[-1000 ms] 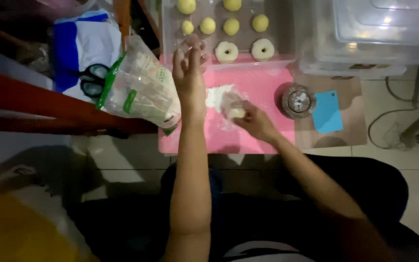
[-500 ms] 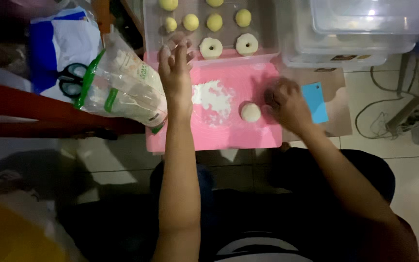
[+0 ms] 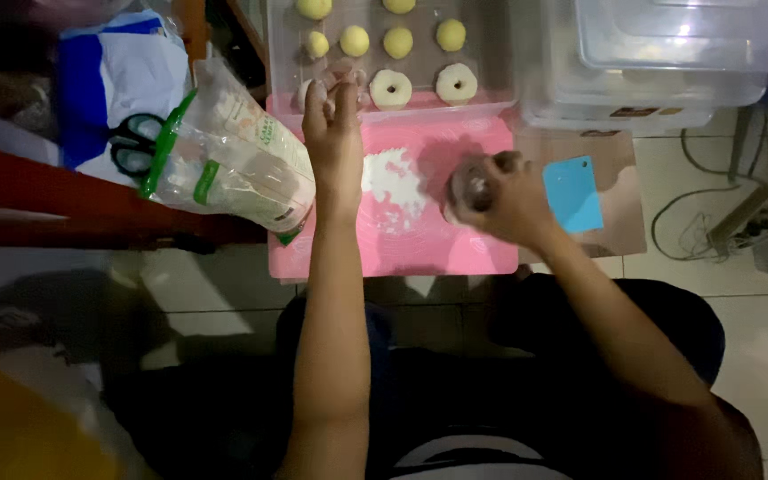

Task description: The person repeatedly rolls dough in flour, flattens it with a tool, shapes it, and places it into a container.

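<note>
L hand stretched fwd, fingers straight and close together, palm side-on, raised over the far-left corner of the pink mat, right at the tray edge. Holds nothing; fingertips overlap a blurred pale dough piece in the tray's near-left, can't tell if touching. L forearm runs straight up the frame, crossing the mat's left part.

R hand curled, closed round a small clear round thing, blurred, prob a cup or cutter, held over the mat's right half. Can't tell if it touches the mat. R arm comes in diagonally from lower right.

Flour patch on the mat btwn the two hands, well clear of both.

Tray just beyond the mat: two dough rings in the near row, small yellow balls further back. Flour bag lies tilted just left of L hand, overlapping the mat's left edge. Scissors left of the bag on blue-white cloth. Blue scraper on a brown board, just right of R hand. Clear stacked tubs top right. Power strip w/ cable on the tile floor, far right.
</note>
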